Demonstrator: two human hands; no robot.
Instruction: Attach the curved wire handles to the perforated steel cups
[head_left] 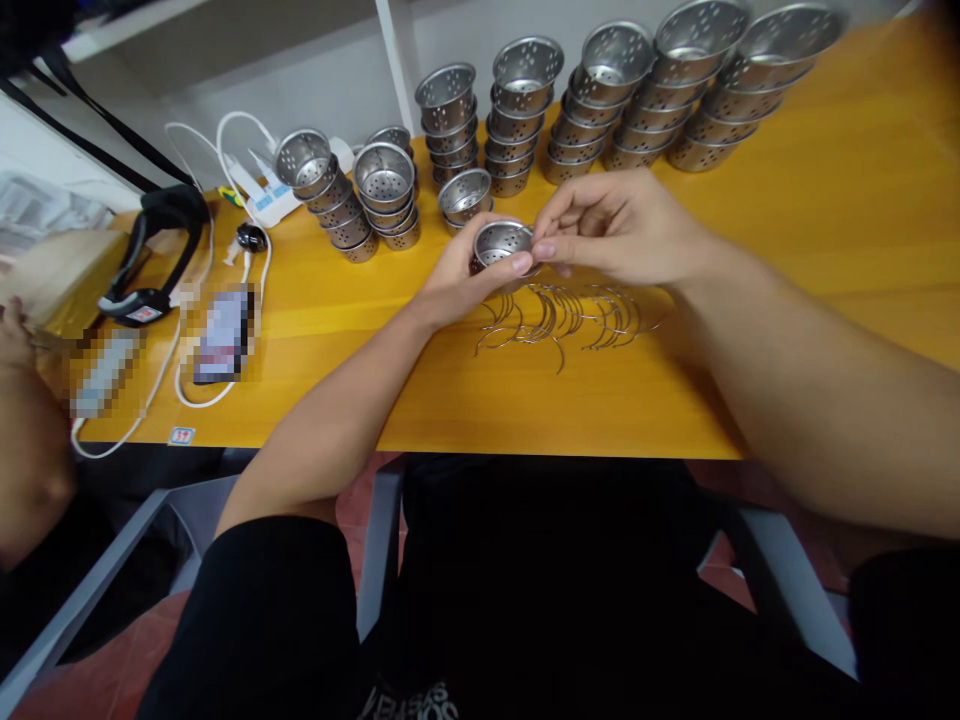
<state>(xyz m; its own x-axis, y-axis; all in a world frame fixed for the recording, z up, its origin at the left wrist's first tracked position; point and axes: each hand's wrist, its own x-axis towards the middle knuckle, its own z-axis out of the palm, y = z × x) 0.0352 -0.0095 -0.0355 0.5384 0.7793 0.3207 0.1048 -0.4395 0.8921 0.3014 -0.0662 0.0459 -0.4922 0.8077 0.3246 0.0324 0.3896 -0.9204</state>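
My left hand is closed around a small perforated metal cup, its open top facing up and its thumb over the near rim. At the cup's right edge, the fingertips of my right hand are pinched together; whatever may be between them is too small to make out. Just below both hands, several thin curved wires lie loosely on the wooden table. Close behind the held cup stands another perforated cup on a short stack.
Tall stacks of perforated cups line the back, the right ones leaning. To the left lie a phone, white cables, a power strip and a black headband. A co-worker's arm is at the far left.
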